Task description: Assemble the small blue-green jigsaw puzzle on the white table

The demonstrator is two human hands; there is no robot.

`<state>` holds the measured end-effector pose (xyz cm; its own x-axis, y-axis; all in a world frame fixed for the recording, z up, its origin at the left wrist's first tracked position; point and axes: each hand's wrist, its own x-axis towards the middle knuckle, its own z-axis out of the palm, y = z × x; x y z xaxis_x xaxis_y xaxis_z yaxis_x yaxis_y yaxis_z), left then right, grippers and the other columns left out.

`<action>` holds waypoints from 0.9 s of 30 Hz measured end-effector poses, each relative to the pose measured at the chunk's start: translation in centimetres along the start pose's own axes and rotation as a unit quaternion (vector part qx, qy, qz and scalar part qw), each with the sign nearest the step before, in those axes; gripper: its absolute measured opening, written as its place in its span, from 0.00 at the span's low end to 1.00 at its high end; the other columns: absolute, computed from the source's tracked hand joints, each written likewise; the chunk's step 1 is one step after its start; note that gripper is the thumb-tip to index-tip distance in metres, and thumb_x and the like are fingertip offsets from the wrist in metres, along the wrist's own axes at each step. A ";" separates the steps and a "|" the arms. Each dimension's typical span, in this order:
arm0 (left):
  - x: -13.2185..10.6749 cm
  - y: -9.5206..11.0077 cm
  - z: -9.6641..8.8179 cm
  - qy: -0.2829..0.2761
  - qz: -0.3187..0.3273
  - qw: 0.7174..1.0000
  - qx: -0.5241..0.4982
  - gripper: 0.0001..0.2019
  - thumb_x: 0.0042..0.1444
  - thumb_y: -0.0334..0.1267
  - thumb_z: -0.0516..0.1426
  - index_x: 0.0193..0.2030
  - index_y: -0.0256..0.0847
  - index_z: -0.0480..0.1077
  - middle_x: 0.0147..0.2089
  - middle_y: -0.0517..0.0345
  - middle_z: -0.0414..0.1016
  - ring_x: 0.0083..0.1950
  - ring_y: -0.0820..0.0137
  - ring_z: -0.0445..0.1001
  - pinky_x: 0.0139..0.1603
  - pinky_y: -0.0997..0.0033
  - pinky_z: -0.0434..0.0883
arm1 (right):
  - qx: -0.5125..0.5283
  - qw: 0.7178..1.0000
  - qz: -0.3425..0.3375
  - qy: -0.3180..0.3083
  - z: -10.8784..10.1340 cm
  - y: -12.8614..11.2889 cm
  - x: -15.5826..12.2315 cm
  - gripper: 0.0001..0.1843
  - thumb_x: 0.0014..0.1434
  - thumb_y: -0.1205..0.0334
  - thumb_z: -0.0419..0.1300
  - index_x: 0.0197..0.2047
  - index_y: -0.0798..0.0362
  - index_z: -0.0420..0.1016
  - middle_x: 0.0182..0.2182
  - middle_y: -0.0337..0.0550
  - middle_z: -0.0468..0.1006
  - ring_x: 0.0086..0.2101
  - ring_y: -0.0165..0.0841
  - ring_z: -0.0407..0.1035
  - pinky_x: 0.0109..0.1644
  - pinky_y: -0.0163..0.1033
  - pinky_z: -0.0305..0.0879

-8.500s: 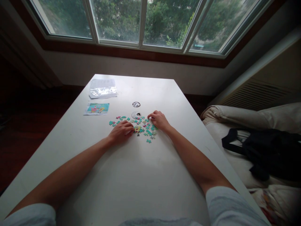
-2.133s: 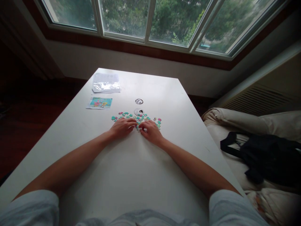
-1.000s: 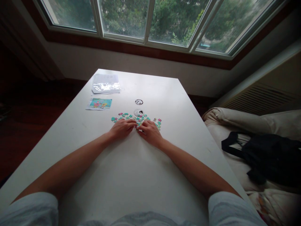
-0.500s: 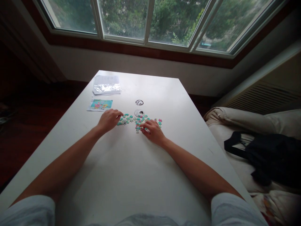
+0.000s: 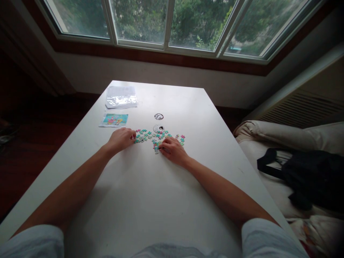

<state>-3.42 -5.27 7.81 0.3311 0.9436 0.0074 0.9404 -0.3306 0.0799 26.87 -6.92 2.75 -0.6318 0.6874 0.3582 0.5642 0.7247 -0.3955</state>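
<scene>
While both forearms are stretched out over the white table (image 5: 150,200), the scattered puzzle pieces (image 5: 146,135) are found between and just beyond the two hands. The left hand (image 5: 120,139) is laid palm down at the left end of the scatter, its fingers loosely curled and their tips touching the outermost turquoise and pink pieces; whether a piece is pinched under them cannot be told. The right hand (image 5: 172,149) is set at the near right side of the scatter, knuckles raised and fingers bent down onto a small joined cluster (image 5: 156,146), which lies at its fingertips, towards the left hand. Whether that cluster is gripped or only pressed flat cannot be made out. A few loose pieces are seen just past the right hand, to its far right.

Two round discs (image 5: 158,122) are set into the table directly behind the pieces, the nearer one touched by the scatter. Farther left, a printed picture (image 5: 113,120) is laid flat, and behind it a clear plastic bag (image 5: 120,97). Off the table's right edge, a black bag (image 5: 309,175) is draped on a pale cushion (image 5: 268,132).
</scene>
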 end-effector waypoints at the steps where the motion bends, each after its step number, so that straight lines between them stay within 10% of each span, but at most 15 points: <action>1: 0.0 0.1 0.0 0.000 0.001 1.000 -0.002 0.09 0.57 0.42 0.57 0.39 0.47 0.78 0.40 0.55 0.81 0.43 0.62 0.76 0.37 0.70 0.66 | 0.003 1.000 -0.006 -0.002 0.0 0.0 0.0 0.07 0.67 0.60 0.60 0.44 0.47 0.79 0.41 0.45 0.76 0.47 0.38 0.67 0.55 0.45 0.60; 27: 0.4 -1.6 -0.5 -0.029 0.027 0.997 -0.062 0.14 0.62 0.43 0.51 0.45 0.48 0.77 0.43 0.57 0.82 0.41 0.66 0.77 0.37 0.72 0.66 | 0.050 0.998 -0.033 -0.021 0.1 -0.2 -0.1 0.10 0.68 0.60 0.57 0.45 0.46 0.80 0.39 0.45 0.77 0.43 0.36 0.69 0.53 0.43 0.64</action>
<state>-4.81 -4.42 8.15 0.3879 0.9207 -0.0430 0.9055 -0.3720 0.2039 26.81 -7.11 2.71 -0.6887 0.6344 0.3511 0.4664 0.7583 -0.4554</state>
